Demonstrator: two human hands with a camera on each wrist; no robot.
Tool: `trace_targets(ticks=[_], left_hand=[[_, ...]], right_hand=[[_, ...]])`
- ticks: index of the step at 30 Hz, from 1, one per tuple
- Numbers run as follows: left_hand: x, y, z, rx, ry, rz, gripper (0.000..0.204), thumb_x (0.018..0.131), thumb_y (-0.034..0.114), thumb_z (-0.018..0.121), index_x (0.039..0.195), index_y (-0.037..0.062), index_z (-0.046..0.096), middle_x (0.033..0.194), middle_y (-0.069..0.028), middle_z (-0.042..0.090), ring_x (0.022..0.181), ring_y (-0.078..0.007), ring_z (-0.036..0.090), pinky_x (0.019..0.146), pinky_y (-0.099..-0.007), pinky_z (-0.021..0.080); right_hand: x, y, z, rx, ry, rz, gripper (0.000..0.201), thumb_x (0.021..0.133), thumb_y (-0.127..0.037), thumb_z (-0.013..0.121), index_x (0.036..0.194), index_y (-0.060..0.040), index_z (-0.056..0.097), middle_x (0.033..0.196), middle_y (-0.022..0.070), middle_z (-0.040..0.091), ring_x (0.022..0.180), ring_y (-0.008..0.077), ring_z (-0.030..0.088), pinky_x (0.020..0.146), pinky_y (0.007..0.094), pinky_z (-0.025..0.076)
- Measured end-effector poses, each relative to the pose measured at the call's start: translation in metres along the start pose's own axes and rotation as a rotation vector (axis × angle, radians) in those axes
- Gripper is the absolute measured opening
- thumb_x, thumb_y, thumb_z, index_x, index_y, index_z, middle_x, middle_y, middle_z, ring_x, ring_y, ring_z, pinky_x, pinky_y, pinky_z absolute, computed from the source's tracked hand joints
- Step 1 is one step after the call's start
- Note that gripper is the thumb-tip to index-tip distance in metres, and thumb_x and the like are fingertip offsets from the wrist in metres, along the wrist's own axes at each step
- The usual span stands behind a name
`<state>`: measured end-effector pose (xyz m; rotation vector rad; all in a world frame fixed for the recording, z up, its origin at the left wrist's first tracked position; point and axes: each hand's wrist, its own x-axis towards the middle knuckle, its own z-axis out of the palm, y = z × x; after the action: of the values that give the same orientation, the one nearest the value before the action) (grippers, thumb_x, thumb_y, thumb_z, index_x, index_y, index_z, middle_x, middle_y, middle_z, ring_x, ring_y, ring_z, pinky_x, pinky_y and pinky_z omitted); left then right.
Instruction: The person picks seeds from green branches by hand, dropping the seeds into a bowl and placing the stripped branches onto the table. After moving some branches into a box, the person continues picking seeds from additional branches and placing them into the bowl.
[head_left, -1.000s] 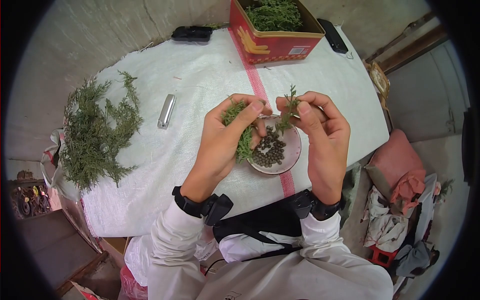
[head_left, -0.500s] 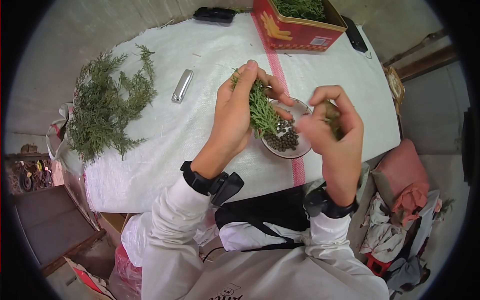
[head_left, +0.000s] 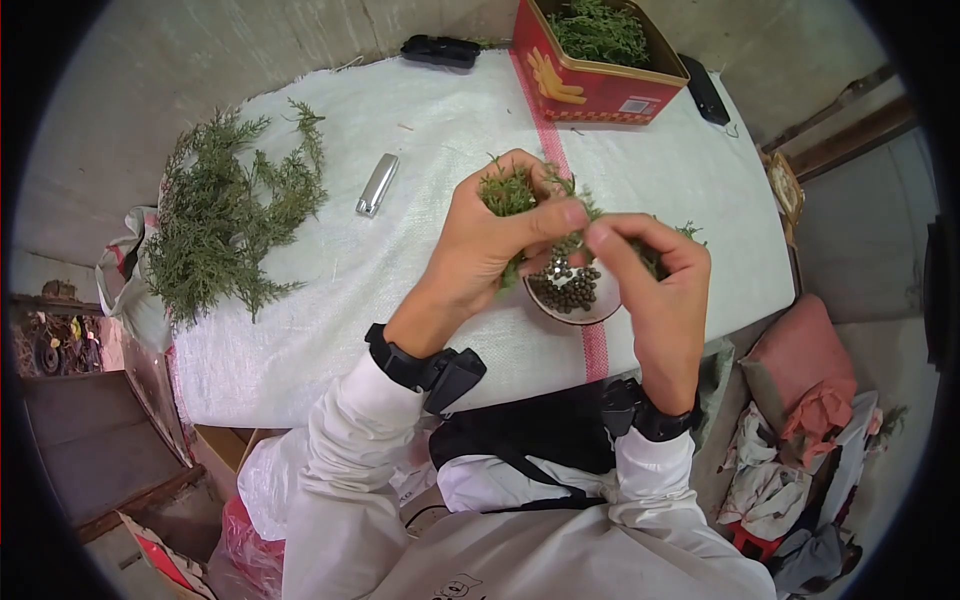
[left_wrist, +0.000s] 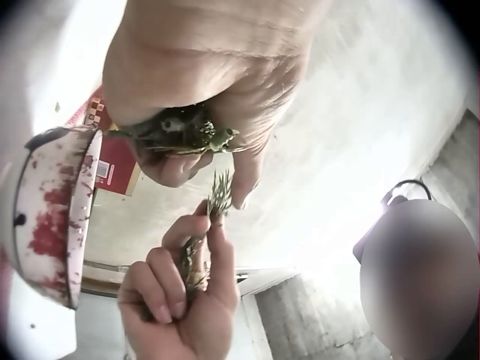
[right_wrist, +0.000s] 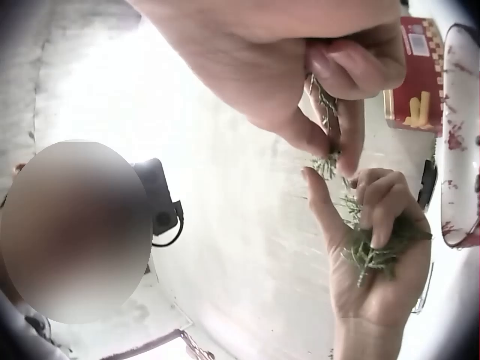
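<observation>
Several green conifer sprigs [head_left: 505, 192] lie bunched in my left hand [head_left: 465, 245], its fingers curled round them. My right hand [head_left: 668, 285] pinches a small leafy tip [right_wrist: 325, 165] between thumb and forefinger; more greenery [right_wrist: 324, 101] is tucked under its other fingers. Both hands meet over the far side of a white enamel bowl [head_left: 611, 298], thumbs close together. Round brown seed cones [head_left: 572, 292] sit inside the bowl, partly hidden by the hands. From the left wrist, the bowl's outer wall [left_wrist: 52, 217] shows red blotches.
Loose conifer branches [head_left: 225, 215] spread over the left of the white woven cloth [head_left: 400, 270]. A silver stapler-like object [head_left: 377, 185] lies beside them. At the back stand a red tin [head_left: 600, 92] of greenery, a black case [head_left: 440, 51] and a black phone-like object [head_left: 708, 95].
My right hand first held a sprig upright, then drew back with its fingers folded over greenery, and has now returned to my left hand. The left hand keeps its bunch. The head view has shifted.
</observation>
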<state>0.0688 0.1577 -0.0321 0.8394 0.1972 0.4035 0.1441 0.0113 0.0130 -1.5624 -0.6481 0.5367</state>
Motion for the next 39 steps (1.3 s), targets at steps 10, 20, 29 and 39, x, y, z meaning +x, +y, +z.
trace_targets(ticks=[10, 20, 29, 39], left_hand=[[-0.001, 0.006, 0.012, -0.052, -0.042, -0.082, 0.033, 0.090, 0.012, 0.068, 0.118, -0.0041, 0.059, 0.082, -0.0038, 0.063, 0.051, -0.0053, 0.050, 0.041, -0.0196, 0.037], [0.000, 0.001, 0.004, 0.000, -0.057, -0.037, 0.030, 0.092, 0.013, 0.066, 0.117, -0.0034, 0.062, 0.089, -0.0039, 0.065, 0.052, -0.0037, 0.050, 0.043, -0.0185, 0.038], [0.002, 0.004, 0.004, 0.142, -0.016, 0.041, 0.027, 0.092, 0.013, 0.065, 0.113, -0.0029, 0.063, 0.096, -0.0097, 0.067, 0.052, -0.0042, 0.050, 0.044, -0.0176, 0.040], [-0.001, 0.006, 0.011, 0.111, -0.061, 0.076, 0.031, 0.093, 0.011, 0.061, 0.118, -0.0055, 0.058, 0.103, -0.0148, 0.066, 0.051, -0.0066, 0.051, 0.043, -0.0193, 0.041]], right_hand=[[0.000, 0.003, -0.007, 0.212, 0.037, 0.154, 0.020, 0.093, -0.014, 0.058, 0.102, 0.0021, 0.064, 0.066, 0.0014, 0.061, 0.043, -0.0004, 0.027, 0.041, 0.0194, 0.019], [0.002, 0.009, -0.010, 0.350, -0.085, 0.275, 0.020, 0.092, -0.014, 0.057, 0.102, 0.0016, 0.064, 0.066, 0.0028, 0.061, 0.042, 0.0009, 0.029, 0.041, 0.0193, 0.019], [0.002, 0.007, -0.003, 0.283, -0.054, 0.284, 0.018, 0.092, -0.010, 0.056, 0.106, 0.0001, 0.061, 0.063, 0.0025, 0.059, 0.041, 0.0002, 0.029, 0.041, 0.0190, 0.018], [0.004, 0.014, -0.013, 0.494, -0.031, 0.272, 0.020, 0.093, -0.007, 0.055, 0.111, 0.0003, 0.061, 0.067, 0.0015, 0.061, 0.045, -0.0001, 0.032, 0.043, 0.0179, 0.022]])
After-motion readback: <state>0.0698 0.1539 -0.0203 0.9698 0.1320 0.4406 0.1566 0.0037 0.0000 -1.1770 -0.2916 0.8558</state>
